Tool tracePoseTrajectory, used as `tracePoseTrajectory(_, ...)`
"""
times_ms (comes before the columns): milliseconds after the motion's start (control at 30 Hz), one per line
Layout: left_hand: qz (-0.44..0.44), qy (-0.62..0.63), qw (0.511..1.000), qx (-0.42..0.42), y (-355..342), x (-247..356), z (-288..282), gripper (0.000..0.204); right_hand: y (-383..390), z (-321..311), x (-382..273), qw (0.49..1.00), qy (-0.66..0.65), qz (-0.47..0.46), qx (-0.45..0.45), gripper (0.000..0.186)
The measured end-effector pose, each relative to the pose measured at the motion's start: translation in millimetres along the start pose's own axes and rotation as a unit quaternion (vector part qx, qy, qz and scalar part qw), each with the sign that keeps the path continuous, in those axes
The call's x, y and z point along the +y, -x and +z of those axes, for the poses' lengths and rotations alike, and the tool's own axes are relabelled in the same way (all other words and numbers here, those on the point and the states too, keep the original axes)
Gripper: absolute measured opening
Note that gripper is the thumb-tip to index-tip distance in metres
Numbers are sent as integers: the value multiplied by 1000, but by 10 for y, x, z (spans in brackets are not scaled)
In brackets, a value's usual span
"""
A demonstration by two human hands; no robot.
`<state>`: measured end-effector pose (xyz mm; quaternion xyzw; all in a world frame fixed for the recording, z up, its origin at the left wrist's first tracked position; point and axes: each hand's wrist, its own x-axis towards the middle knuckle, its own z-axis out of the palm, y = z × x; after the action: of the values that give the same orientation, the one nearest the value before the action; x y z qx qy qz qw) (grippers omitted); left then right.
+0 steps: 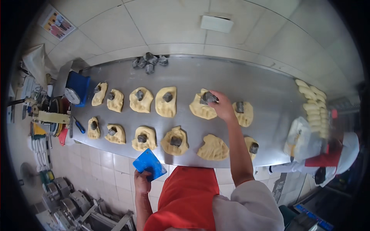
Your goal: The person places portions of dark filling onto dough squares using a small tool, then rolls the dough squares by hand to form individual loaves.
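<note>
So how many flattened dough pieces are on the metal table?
12 in view: six in the back row and six in the front row. The right forearm partly covers the rightmost front piece and might hide more dough.

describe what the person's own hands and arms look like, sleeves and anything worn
Both the left hand and right hand are ungloved, forearms bare. A loose, plain, whitish short sleeve covers the upper right arm; no left sleeve shows.
</note>
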<state>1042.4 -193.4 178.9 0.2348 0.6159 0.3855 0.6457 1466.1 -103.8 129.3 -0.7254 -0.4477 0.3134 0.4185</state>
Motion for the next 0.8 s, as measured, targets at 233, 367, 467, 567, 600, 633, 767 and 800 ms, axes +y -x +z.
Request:
tracePoseTrajectory(233, 44, -115, 987, -102, 223, -308, -201, 29, 1724, 3, -87, 961, 209, -146, 111, 55)
tracePoseTrajectory(367, 49, -92, 968, -229, 331, -554, -102, 26, 2341, 478, 683, 910, 396, -79, 94, 55)
tracePoseTrajectory(467, 60, -92, 963, -245, 542, -786, -1, 28, 2493, 458, 357, 928, 355, -50, 99, 61)
tracePoseTrajectory(567, 26, 31, 975, -220, 759, -943, 322, 15, 2636, 318, 287, 989, -96, 91, -68, 71)
tracePoseTrajectory(600, -3, 76, 974, -211, 832, -974, 469, 16, 2792, 257, 304, 962, -212, 142, -94, 74)
tracePoseTrajectory(633, 22, 34, 970, -241, 802, -1098, 522, 25, 2978, 250, 187, 917, -329, 187, -129, 76)
tracePoseTrajectory(767, 181, -192, 917, -299, 980, -1442, 1068, 34, 3639, 55, 20, 980, -179, -3, -87, 78)
tracePoseTrajectory(800, 262, -246, 872, -331, 1076, -1519, 1271, 37, 3706, 8, 117, 977, -198, -25, -72, 75)
